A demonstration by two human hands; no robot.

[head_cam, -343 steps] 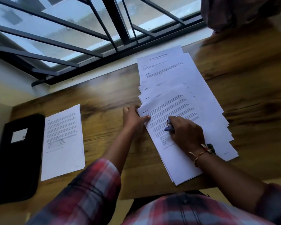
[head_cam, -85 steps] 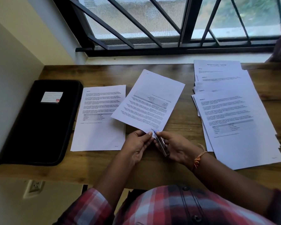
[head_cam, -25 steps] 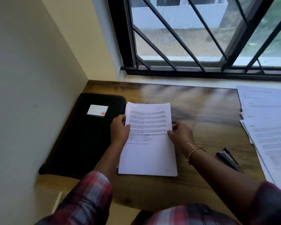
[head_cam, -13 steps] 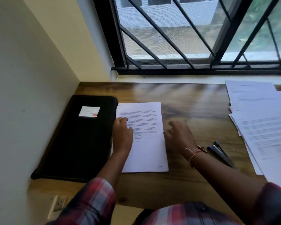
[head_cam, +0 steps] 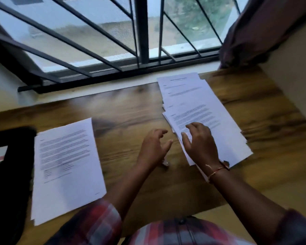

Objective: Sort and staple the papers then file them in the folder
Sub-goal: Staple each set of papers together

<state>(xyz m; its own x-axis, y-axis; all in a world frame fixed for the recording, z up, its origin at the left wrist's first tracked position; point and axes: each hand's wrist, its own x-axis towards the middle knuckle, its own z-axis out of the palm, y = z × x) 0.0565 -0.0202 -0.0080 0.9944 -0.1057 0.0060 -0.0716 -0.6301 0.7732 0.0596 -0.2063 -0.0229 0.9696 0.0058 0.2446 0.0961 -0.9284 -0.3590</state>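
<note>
A wide band of bare wood on the desk [head_cam: 131, 106] runs from the window sill [head_cam: 95, 90] toward the person, between the left pile of sheets [head_cam: 65, 167] and the fanned stack of papers [head_cam: 201, 99] on the right. The black folder [head_cam: 9, 174] lies just beside the left pile, at the desk's left edge.

2 hands fill the near right of that band. The left hand [head_cam: 154, 147] hovers with loose fingers over the wood, and the right hand [head_cam: 201, 144] is over the stack's near left corner. A small metal thing, likely the stapler [head_cam: 165, 163], peeks out by the left wrist.

Window bars [head_cam: 141, 32] close the back. A curtain [head_cam: 254, 29] and a wall [head_cam: 293, 89] close the far right.
</note>
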